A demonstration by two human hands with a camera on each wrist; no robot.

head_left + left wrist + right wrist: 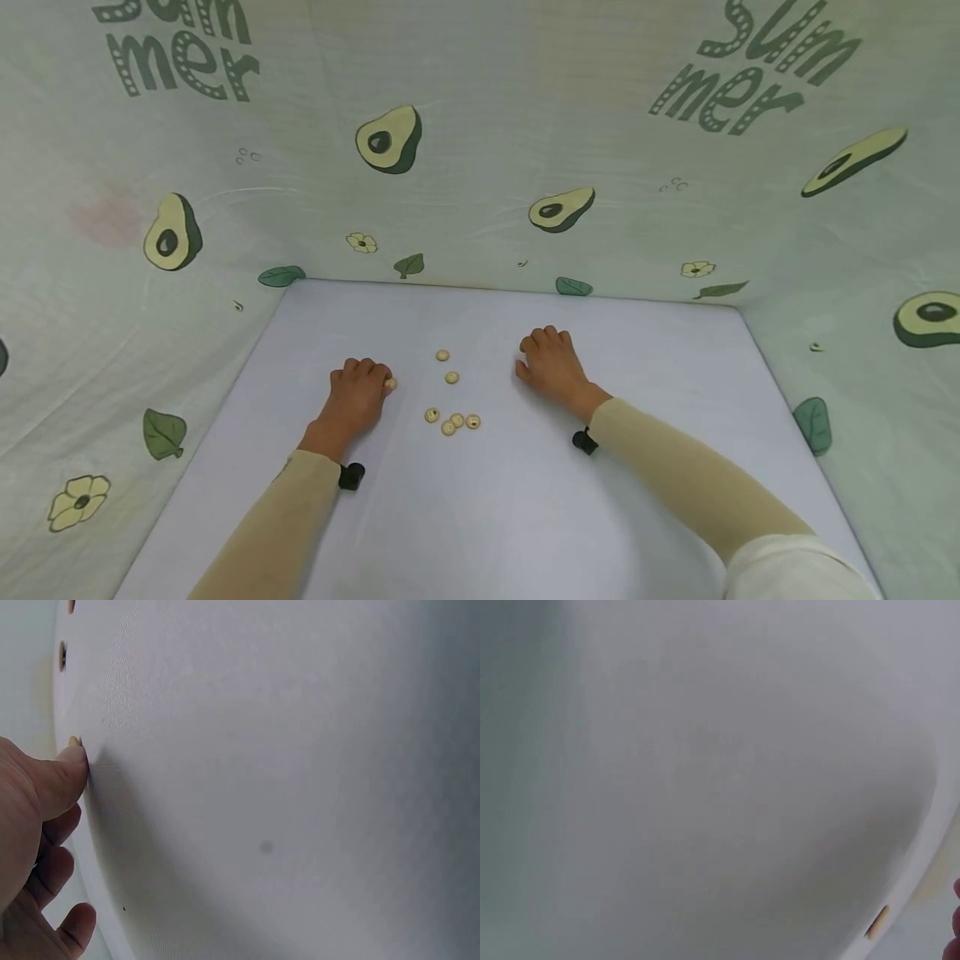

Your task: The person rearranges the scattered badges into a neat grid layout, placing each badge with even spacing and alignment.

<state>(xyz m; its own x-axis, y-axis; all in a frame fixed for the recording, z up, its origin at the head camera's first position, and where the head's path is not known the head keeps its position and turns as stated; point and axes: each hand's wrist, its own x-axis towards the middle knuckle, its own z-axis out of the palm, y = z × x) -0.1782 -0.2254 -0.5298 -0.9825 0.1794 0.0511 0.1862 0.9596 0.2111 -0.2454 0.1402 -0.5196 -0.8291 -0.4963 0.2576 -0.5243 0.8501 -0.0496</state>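
"While the left hand [357, 398] pinches one small round disc [392, 384] at its thumb side, what does the right hand [553, 367] do?"

"Its fingers bend loosely, and I see nothing in them."

"Where are the other discs [452, 377]?"

"Between the hands, to the right of the left hand. The pinched one has no long side; the left hand is nearer"

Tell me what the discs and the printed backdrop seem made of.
Discs: probably wood, fairly matte, judging by their pale tan colour; no grain is readable, so plastic is possible. Backdrop: likely cloth, mostly dull, since it hangs with faint creases; thin plastic sheeting is possible.
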